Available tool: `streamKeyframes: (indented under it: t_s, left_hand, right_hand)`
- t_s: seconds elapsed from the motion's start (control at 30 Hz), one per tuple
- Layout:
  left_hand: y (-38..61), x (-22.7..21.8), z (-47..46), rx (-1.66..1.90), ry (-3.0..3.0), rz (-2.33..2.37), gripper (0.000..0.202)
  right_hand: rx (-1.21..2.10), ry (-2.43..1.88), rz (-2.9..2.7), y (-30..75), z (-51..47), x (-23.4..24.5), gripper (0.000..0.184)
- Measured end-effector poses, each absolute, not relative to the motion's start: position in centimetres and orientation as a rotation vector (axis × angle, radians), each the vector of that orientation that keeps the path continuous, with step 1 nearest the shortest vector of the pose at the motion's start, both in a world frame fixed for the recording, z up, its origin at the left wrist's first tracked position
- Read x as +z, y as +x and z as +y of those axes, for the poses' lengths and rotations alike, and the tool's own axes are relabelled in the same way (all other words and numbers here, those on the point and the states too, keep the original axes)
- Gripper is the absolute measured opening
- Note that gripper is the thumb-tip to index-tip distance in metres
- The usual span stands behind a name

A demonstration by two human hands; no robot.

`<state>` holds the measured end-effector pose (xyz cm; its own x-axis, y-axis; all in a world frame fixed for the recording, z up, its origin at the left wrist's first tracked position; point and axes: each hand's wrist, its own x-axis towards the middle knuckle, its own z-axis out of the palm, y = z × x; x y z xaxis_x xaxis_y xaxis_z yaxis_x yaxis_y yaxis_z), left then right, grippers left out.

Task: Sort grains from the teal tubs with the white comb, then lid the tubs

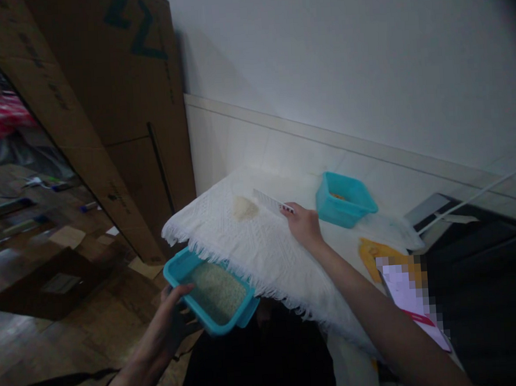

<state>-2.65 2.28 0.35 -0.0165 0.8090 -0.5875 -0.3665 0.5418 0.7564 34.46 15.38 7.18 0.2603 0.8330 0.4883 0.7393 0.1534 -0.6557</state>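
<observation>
My left hand [177,308] grips the rim of a teal plastic container [172,274], thumb over the edge. Pale grains like rice [222,288] lie inside it. It is held just below the fringed edge of a white cloth [262,257] that covers a small table. Over the cloth, my right hand [304,222] is closed on one end of a thin white card [269,200] with small dark and red marks. Left of the card's tip is a small heap of the pale grains [244,207], slightly apart from it.
A second teal container [343,202] with something orange inside stands on the table by the wall. Right of it lie a yellow packet [371,259], a white-and-red item [411,300] and a black bag-like object [487,295]. A tall cardboard box [139,107] stands left.
</observation>
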Motion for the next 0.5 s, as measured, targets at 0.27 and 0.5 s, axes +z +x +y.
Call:
streamKeyframes:
  t_s: [0.27,0.5]
  left_hand:
    - [-2.2,0.5,2.2,1.001,0.445,1.298,0.069]
    - [-2.3,-0.4,2.3,1.001,0.441,1.311,0.074]
  right_hand:
    - [0.201,-1.517,-1.620,33.4,9.7,6.4,0.018]
    - [0.146,-1.501,-1.510,31.2,8.5,8.4,0.024]
